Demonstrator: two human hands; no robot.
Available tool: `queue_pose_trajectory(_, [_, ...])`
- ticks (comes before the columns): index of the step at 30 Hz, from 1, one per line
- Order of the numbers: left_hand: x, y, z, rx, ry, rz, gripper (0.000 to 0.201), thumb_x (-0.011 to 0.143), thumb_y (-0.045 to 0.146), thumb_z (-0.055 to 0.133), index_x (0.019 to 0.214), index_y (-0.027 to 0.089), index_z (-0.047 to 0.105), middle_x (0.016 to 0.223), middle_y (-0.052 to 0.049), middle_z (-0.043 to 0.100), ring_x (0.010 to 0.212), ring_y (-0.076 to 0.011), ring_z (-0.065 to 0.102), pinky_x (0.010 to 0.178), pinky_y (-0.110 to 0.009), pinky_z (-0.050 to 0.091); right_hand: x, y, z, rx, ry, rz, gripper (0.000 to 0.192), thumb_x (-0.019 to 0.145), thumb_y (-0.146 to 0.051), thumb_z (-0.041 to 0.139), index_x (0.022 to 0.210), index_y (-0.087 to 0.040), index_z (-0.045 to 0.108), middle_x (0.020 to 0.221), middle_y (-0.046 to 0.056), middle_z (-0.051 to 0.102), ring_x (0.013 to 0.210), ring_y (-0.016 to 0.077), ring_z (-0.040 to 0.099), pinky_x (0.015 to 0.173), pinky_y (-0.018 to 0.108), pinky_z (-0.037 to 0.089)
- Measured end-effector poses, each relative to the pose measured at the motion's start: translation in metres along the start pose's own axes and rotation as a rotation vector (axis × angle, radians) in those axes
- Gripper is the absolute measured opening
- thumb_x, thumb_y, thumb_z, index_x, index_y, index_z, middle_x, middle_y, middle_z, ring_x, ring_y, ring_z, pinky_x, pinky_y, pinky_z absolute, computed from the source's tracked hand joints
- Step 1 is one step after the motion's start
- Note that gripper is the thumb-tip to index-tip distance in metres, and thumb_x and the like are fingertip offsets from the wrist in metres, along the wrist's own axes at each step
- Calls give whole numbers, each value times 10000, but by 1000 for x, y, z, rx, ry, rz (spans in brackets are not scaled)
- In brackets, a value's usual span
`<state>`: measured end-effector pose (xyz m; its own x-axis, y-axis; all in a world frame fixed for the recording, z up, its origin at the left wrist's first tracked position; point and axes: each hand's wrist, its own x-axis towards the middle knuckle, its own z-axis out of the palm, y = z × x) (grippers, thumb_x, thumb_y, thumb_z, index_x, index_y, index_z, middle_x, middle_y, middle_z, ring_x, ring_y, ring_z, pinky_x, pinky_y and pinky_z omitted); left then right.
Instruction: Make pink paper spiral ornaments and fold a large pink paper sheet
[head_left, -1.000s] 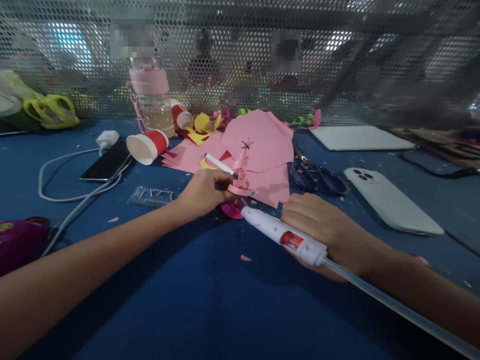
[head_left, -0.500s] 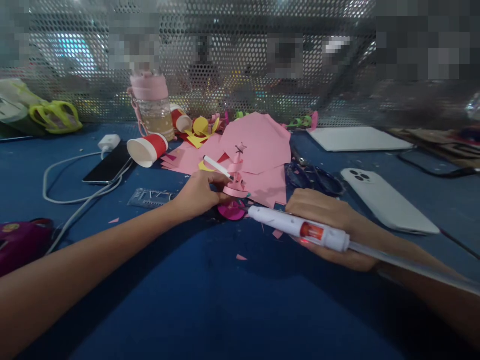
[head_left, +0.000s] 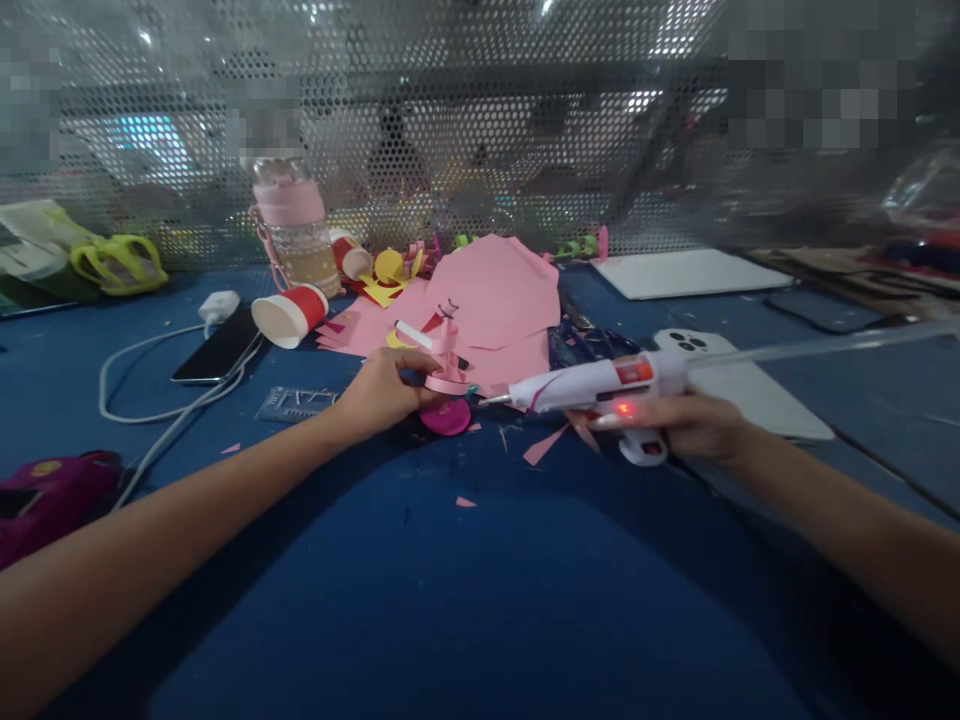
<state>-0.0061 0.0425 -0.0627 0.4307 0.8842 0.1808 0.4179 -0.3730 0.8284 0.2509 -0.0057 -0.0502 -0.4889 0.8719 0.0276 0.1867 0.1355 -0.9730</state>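
My left hand [head_left: 379, 392] grips a small pink paper model [head_left: 447, 358] that stands on a magenta disc [head_left: 445, 417] on the blue table [head_left: 465, 600]. A white stick [head_left: 414, 335] also juts up from this hand. My right hand [head_left: 675, 425] holds a white hot glue gun [head_left: 600, 385] lifted off the table, level, its metal nozzle pointing left and ending a short way from the model's base. A clear glue stick [head_left: 825, 347] sticks out of the gun's back to the right. A red light glows on the gun's handle.
Pink paper sheets [head_left: 495, 300] and yellow scraps lie behind the model. A tipped red paper cup [head_left: 289, 313], a bottle [head_left: 294, 230], a dark phone [head_left: 214, 345] on a white cable, a stencil ruler [head_left: 294, 404], a white phone [head_left: 739, 385], scissors [head_left: 585, 345] and a perforated metal screen [head_left: 480, 130] surround the spot.
My right hand has picked the glue gun up from lying flat, turned it upright and level, and its nozzle now points at the model. My left hand has stayed on the model.
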Motion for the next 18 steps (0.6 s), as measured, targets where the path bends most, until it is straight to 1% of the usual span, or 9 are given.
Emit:
queue_pose_trajectory(2, [1,-2,-1,4,-1,10,148,576,195,635,699,113,645,736,-36,608,648,-107,517,553,-208,414,5,6,-2,108,-6,-21,171,550,-320,483,625,-177,538,569,46,534,456,153,489,448,307,367])
queue_pose_trajectory(4, [2,-3,-2,-11,3,21,151,565,198,644,688,110,643,773,-47,595,693,-119,520,586,-220,423,10,14,-5,186,-28,-65,220,557,-375,420,587,-177,511,560,70,523,445,162,462,433,327,356])
queue_pose_trajectory(7, [3,-5,-2,-26,27,71,143,559,198,656,678,121,640,796,-40,555,729,-121,505,620,-230,425,16,19,-5,212,23,-106,211,568,-358,361,561,-180,476,524,76,486,431,158,417,420,328,339])
queue_pose_trajectory(9, [3,-5,-2,-13,31,83,138,558,212,669,665,128,640,786,-31,529,723,-119,489,605,-225,418,19,18,-3,224,67,-111,189,573,-329,341,553,-184,460,488,64,446,408,147,372,395,311,306])
queue_pose_trajectory(11, [3,-4,-2,-8,4,74,162,558,234,681,679,131,650,792,-32,522,728,-122,485,601,-224,417,19,13,1,255,81,-106,187,593,-314,328,551,-185,458,462,49,411,385,136,328,378,297,270])
queue_pose_trajectory(15, [1,1,-2,-20,-39,101,172,590,252,663,711,128,660,776,-36,547,743,-127,500,648,-235,428,19,5,5,312,84,-108,204,633,-300,316,528,-189,451,466,31,381,362,116,275,375,287,233])
queue_pose_trajectory(18, [0,5,-2,-43,-58,83,157,592,250,649,680,120,645,715,-32,581,692,-121,513,634,-237,430,19,4,4,346,100,-106,234,665,-283,281,519,-192,441,477,26,366,365,115,267,380,285,225])
